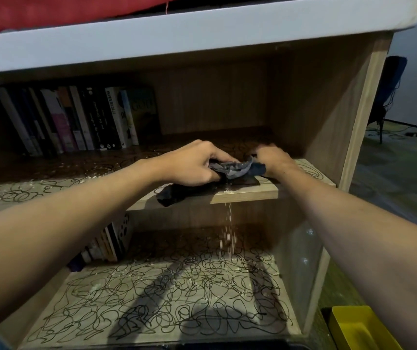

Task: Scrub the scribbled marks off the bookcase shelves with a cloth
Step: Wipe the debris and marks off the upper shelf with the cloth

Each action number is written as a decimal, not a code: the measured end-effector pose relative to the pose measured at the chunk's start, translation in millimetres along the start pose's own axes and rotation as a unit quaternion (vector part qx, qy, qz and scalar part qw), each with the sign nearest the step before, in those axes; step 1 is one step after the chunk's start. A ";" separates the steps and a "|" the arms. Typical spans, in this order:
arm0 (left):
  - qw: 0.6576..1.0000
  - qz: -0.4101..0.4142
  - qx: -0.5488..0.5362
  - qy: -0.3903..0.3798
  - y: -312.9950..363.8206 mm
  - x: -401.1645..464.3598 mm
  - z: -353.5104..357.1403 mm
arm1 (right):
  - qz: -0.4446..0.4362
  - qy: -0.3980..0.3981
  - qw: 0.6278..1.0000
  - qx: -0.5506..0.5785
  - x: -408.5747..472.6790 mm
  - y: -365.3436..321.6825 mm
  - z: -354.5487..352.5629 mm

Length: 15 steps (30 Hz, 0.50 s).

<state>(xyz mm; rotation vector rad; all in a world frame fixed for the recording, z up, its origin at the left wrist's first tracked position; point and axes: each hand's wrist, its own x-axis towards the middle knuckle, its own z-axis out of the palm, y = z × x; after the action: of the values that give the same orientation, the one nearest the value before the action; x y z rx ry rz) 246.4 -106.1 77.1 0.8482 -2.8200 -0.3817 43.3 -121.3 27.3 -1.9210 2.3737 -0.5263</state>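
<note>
A dark blue-grey cloth [237,170] lies bunched at the front edge of the middle shelf [247,195] of a wooden bookcase. My left hand [192,162] grips its left part and my right hand [273,160] grips its right part. One end of the cloth [172,195] hangs over the shelf edge. Black scribbled marks [18,193] cover the middle shelf on the left, and dense scribbles [177,286] cover the lower shelf. Pale crumbs [228,231] fall from the shelf edge under the cloth.
A row of books [76,120] stands at the back left of the middle shelf. More books [111,241] stand at the lower shelf's back left. A yellow bin [353,327] sits on the floor at the right. Cables [404,132] lie on the floor beyond.
</note>
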 end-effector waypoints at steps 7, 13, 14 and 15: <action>1.000 0.006 0.016 -0.003 3.7 0.8 14.5 | 0.005 0.008 1.000 0.016 1.7 -0.1 -1.1; 0.999 0.001 -0.042 -0.033 10.4 0.3 -12.6 | 0.017 -0.005 1.000 -0.004 10.0 0.5 -0.5; 0.998 -0.026 -0.050 -0.007 5.7 3.9 -21.5 | 0.019 0.008 1.000 -0.003 11.6 1.1 -0.5; 0.997 -0.058 -0.041 0.022 -0.3 8.7 -30.9 | 0.019 0.028 0.999 0.006 14.2 1.5 -0.4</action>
<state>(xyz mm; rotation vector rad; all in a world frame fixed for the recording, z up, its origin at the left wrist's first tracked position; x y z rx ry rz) 246.8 -117.2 107.3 0.9914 -2.7022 -0.4857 38.5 -134.6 29.8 -1.8763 2.4304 -0.5965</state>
